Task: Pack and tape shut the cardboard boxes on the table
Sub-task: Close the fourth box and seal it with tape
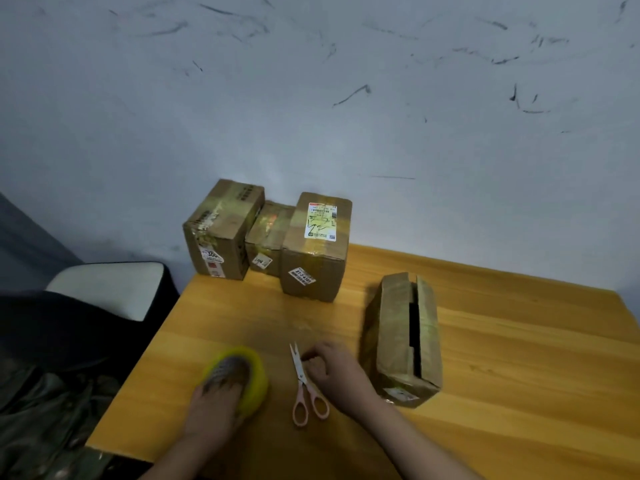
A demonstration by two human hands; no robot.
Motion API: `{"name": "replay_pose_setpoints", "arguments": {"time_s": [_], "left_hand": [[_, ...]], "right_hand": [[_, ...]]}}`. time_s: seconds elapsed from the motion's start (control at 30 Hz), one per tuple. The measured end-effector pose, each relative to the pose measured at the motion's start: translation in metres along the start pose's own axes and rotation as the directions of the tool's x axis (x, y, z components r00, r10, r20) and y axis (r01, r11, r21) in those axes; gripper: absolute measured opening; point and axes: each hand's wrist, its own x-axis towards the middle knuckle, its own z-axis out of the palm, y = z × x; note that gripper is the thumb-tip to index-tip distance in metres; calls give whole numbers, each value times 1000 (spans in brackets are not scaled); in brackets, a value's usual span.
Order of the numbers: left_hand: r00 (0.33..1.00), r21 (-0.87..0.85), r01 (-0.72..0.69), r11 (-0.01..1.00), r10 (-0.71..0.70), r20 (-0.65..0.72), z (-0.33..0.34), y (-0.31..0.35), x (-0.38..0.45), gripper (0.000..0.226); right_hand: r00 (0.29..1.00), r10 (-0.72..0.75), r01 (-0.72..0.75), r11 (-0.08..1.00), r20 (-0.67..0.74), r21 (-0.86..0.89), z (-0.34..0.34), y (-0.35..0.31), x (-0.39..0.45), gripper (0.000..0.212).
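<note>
hands [277, 386] beside unsealed box [403, 337], contents hidden

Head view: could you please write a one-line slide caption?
Left hand on tape roll, right hand beside scissors; one untaped box on the table.

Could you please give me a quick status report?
Left hand grips yellow tape roll. Right hand curled beside pink-handled scissors. Unsealed brown cardboard box untaped.

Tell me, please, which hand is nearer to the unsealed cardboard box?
Right. The right hand lies beside the scissors, just left of the unsealed box; the left hand rests on the tape roll, farther left.
</note>
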Motion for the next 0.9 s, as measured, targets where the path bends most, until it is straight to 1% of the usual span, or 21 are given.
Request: {"name": "replay_pose_setpoints", "arguments": {"time_s": [0.03, 0.07, 0.1, 0.13, 0.17, 0.2, 0.23, 0.27, 0.3, 0.37, 0.4, 0.43, 0.47, 0.53, 0.63, 0.73, 0.83, 0.9], "left_hand": [[1000, -119, 12, 993, -13, -11, -6, 2, -1, 44], [999, -263, 18, 965, -25, -22, -15, 4, -3, 48], [1000, -430, 12, 903, -23, -21, -23, 6, -5, 52], [1000, -616, -12, 787, 2, -16, -33, 11, -10, 51], [999, -783, -38, 621, 48, -10, -44, 15, -16, 47], [994, -894, -57, 445, 108, -9, -56, 21, -24, 43], [987, -946, -65, 317, 157, -15, -65, 27, -30, 45], [981, -965, -76, 250, 194, -27, -72, 33, -35, 48], [976, -972, -81, 221, 213, -33, -77, 38, -39, 51], [971, -973, -107, 203, 230, -58, -89, 50, -44, 59], [968, -967, -119, 226, 242, -63, -95, 54, -45, 67], [964, -957, -134, 258, 260, -65, -102, 59, -46, 71], [958, -949, -154, 276, 278, -75, -108, 62, -47, 70], [947, -947, -187, 261, 304, -104, -117, 71, -47, 64], [936, -947, -223, 231, 321, -143, -128, 84, -46, 62], [927, -934, -260, 245, 335, -170, -129, 95, -43, 61], [896, -889, -366, 276, 364, -255, -129, 106, -40, 53], [881, -865, -407, 294, 377, -287, -131, 112, -39, 47]], "right_hand": [[997, 33, -34, 999, 65, 27, 2, 2, -1, 36], [992, 50, -59, 995, 114, 79, 3, 4, -2, 48], [988, 53, -76, 985, 144, 157, 3, 4, -3, 61], [987, 44, -83, 965, 156, 251, 0, 3, -3, 74], [988, 25, -75, 939, 149, 335, -4, 0, -4, 85], [992, -1, -51, 916, 129, 399, -10, -4, -4, 91], [994, -26, -24, 894, 105, 447, -17, -6, -5, 95], [995, -47, 0, 874, 85, 486, -25, -8, -7, 96], [996, -62, 16, 856, 72, 517, -34, -9, -10, 95], [996, -82, 49, 858, 43, 512, -53, -10, -19, 84], [996, -89, 74, 878, 9, 473, -61, -10, -25, 76], [994, -94, 107, 901, -52, 420, -68, -9, -31, 69], [985, -110, 151, 919, -131, 365, -74, -10, -37, 65], [943, -154, 239, 930, -296, 279, -80, -10, -49, 60], [873, -174, 299, 929, -456, 217, -80, -5, -60, 55], [820, -162, 314, 929, -549, 196, -81, 3, -66, 44], [779, -98, 302, 925, -620, 232, -90, 9, -67, 23], [774, -71, 277, 932, -630, 235, -96, 15, -65, 10]]}}
